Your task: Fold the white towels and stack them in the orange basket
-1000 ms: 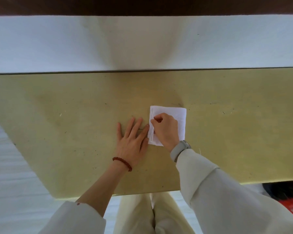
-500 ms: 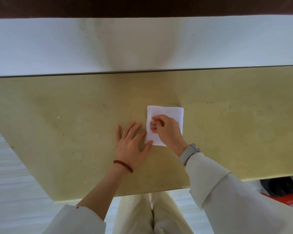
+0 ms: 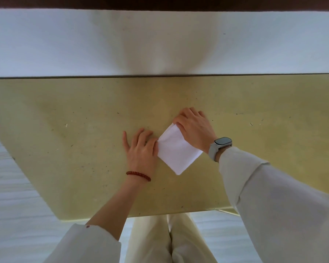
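Gripping towel (image 3: 177, 150): right hand (image 3: 195, 128) at 1 o'clock corner, left hand (image 3: 142, 149) flat at 9.
Folding looks finished; next probably lifting whole into basket, unseen.

Soft, even daylight; faint shadows, wide-angle bending at the edges.

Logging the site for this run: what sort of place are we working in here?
Probably a plain indoor work or training room, not clearly a laundry: a bare yellowish table set against a white wall, with one folded white towel on it. No basket in view.
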`<action>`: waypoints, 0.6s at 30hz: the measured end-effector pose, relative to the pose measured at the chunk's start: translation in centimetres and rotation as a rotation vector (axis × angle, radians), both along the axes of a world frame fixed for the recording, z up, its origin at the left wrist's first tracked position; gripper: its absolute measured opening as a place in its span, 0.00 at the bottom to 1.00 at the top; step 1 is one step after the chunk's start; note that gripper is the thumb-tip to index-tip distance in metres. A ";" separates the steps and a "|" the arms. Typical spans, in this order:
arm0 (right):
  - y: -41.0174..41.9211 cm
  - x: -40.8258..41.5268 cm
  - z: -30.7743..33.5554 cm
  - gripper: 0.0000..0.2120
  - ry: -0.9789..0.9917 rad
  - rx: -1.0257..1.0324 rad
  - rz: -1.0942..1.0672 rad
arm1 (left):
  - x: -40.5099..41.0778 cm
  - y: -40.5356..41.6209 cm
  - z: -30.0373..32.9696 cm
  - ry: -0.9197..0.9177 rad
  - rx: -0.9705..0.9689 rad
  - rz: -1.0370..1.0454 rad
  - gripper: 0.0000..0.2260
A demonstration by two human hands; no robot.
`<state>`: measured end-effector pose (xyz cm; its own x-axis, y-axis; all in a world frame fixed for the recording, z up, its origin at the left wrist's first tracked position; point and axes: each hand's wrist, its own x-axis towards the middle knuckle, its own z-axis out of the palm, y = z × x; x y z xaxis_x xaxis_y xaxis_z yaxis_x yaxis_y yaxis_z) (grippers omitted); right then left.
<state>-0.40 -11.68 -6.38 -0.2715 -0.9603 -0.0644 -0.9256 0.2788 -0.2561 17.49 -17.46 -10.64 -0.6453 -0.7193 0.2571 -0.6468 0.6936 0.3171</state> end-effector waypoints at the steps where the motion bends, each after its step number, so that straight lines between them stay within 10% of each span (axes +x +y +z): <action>1: 0.1 -0.2 0.1 0.05 0.002 0.006 0.018 | 0.0 -0.4 0.1 -0.004 -0.007 0.003 0.11; 18: -0.7 -0.3 -1.0 0.10 0.049 -0.074 0.039 | -0.6 -0.1 1.2 0.028 -0.017 -0.075 0.15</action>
<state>-0.66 -12.34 -7.34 -0.2344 -0.9719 0.0192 -0.9473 0.2239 -0.2290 16.94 -17.60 -9.39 -0.6894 -0.6647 0.2878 -0.5839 0.7451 0.3223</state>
